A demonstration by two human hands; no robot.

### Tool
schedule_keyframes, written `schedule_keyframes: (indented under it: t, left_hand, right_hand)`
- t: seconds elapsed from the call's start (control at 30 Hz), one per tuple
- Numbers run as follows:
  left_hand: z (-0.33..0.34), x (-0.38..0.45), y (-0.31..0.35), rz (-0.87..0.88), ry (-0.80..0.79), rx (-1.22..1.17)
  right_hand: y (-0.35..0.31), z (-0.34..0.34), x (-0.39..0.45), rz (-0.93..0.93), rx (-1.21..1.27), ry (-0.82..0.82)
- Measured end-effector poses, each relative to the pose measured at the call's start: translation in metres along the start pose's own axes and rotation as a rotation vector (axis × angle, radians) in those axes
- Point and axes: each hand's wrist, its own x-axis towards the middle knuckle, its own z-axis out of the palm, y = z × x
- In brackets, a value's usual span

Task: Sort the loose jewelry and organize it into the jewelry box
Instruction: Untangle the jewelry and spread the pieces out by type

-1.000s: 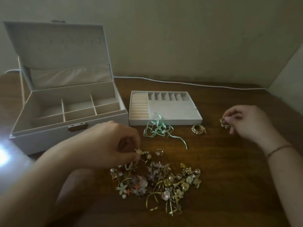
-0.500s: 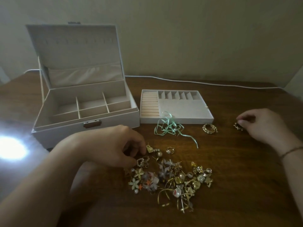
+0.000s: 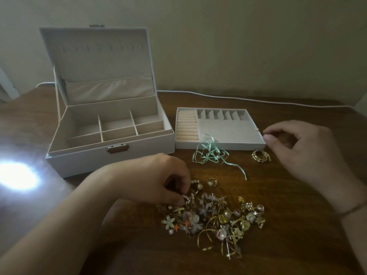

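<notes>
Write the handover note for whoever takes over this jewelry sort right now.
Left hand: fingers pinching a pearl piece at the pile's near-left edge.
Right hand: fingers curled by the tray's right corner; whether it holds anything cannot be told.
Jewelry box: open, visible compartments bare.
Removable tray: on the table beside the box, green ribbon draped over its front edge.
Done: gold hoops and one ring set apart.
Left: the whole jewelry pile.
</notes>
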Motion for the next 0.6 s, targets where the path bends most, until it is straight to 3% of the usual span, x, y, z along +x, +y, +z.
schedule_keyframes:
  t: [0.6]
  left_hand:
    - [0.0048, 0.004, 0.0041, 0.032, 0.019, -0.003]
  right_hand:
    - [-0.0115, 0.0033, -0.0066, -0.129, 0.059, -0.012]
